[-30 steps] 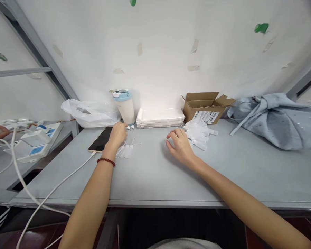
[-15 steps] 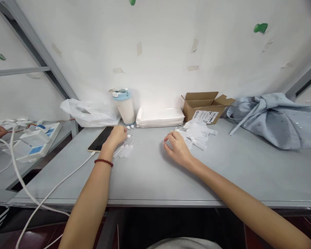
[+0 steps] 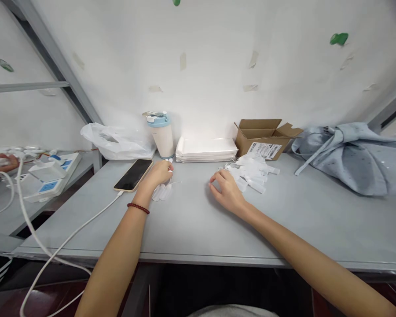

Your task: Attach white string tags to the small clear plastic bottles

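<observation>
While the left hand (image 3: 160,172) reaches in beside the smartphone (image 3: 133,175), its thumb and fingers are drawn close together at some small white pieces (image 3: 170,160) near the lidded tumbler (image 3: 162,140); whether it grips one, I cannot tell. A small group of translucent plastic tags (image 3: 162,192) lies just below that hand. The right hand (image 3: 227,191) curls narrowly on the near-left side of the larger tag pile (image 3: 253,172), before the cardboard box (image 3: 245,143); any hold is hidden. Pieces this light call for a fingertip pinch, one at a time, keeping the thin strings untangled and the wrist off the neighbouring tags.
</observation>
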A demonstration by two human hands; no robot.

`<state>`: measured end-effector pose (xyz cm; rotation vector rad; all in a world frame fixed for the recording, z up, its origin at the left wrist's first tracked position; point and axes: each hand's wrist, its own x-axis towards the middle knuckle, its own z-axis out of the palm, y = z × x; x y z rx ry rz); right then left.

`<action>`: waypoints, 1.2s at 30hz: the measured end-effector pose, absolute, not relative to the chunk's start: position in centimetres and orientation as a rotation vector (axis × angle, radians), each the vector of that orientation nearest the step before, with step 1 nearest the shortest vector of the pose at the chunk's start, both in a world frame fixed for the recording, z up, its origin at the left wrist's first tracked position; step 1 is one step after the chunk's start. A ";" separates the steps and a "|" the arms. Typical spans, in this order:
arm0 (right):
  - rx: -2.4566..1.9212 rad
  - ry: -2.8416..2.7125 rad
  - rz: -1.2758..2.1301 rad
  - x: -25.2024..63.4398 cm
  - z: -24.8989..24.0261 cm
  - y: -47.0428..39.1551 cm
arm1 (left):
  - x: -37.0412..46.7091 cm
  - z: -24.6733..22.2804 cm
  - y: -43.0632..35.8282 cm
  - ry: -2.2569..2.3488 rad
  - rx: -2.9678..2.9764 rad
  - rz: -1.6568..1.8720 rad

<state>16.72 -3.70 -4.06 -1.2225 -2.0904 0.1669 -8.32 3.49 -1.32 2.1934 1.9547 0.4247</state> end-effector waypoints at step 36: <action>-0.974 -2.252 0.465 14.6 -3.4 -2.2 | -4.3 0.8 1.5 1.140 1.345 1.155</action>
